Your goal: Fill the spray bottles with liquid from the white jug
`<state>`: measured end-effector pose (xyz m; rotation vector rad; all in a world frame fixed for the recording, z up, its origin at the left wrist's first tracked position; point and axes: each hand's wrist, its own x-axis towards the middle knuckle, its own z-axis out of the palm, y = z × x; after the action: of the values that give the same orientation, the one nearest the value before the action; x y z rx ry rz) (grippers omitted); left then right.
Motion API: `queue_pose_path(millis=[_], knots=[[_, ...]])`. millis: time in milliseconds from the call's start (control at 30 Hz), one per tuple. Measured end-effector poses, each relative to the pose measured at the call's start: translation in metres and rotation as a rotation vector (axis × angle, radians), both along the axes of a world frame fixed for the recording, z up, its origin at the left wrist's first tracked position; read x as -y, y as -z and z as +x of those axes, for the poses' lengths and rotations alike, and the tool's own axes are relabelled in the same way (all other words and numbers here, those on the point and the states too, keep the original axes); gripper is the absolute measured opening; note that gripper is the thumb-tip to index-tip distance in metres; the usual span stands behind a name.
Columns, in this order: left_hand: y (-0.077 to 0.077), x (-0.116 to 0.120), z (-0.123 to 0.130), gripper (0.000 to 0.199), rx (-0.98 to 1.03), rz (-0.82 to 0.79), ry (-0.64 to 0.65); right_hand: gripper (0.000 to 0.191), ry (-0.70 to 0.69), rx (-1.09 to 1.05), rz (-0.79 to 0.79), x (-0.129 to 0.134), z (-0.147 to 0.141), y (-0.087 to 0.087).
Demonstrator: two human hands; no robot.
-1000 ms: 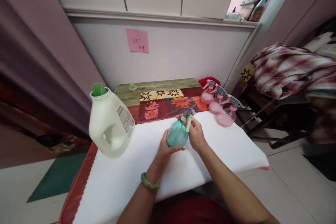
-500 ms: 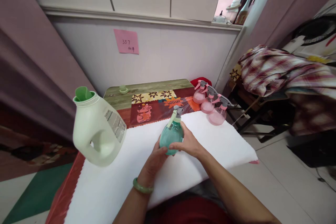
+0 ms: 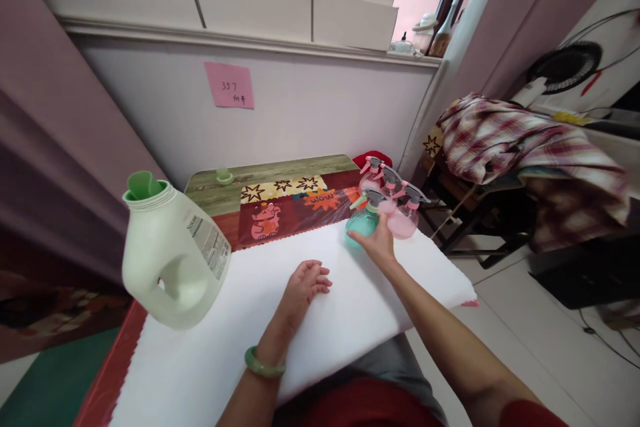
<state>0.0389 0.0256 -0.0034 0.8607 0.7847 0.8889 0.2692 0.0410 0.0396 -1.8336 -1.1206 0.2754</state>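
Observation:
My right hand is wrapped round the teal spray bottle, which stands upright beside the pink spray bottles, its grey and pale green head uncovered. Over the white cloth, my left hand holds nothing, with its fingers apart and a green bangle on the wrist. Three pink spray bottles with grey and pink heads form a row at the right back of the cloth. At the left stands a large pale green jug with an open neck and a green piece in its mouth.
The white cloth covers the front of the table. A small green cap lies on the wood-patterned back part. Plaid fabric hangs over furniture at the right. A pink note is on the wall.
The teal bottle has moved right and back in my right hand, to beside the pink bottles. My left hand has let go of it and its fingers have opened. The view has shifted slightly.

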Motion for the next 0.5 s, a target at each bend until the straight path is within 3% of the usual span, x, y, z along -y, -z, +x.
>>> queue_pose_path(millis=[133, 267, 367, 500], knots=[[0.006, 0.0, 0.002, 0.042, -0.06, 0.077, 0.029, 0.089, 0.063, 0.044, -0.014, -0.049, 0.02, 0.007], [0.011, -0.001, 0.003, 0.043, -0.109, 0.187, 0.09, 0.078, 0.024, 0.081, 0.04, -0.085, 0.027, 0.011], [0.01, 0.0, 0.003, 0.04, -0.142, 0.257, 0.106, 0.073, 0.033, 0.076, 0.046, -0.102, 0.03, 0.015], [0.008, 0.005, 0.002, 0.034, -0.197, 0.331, 0.098, 0.094, 0.036, 0.048, 0.015, -0.104, 0.032, 0.02]])
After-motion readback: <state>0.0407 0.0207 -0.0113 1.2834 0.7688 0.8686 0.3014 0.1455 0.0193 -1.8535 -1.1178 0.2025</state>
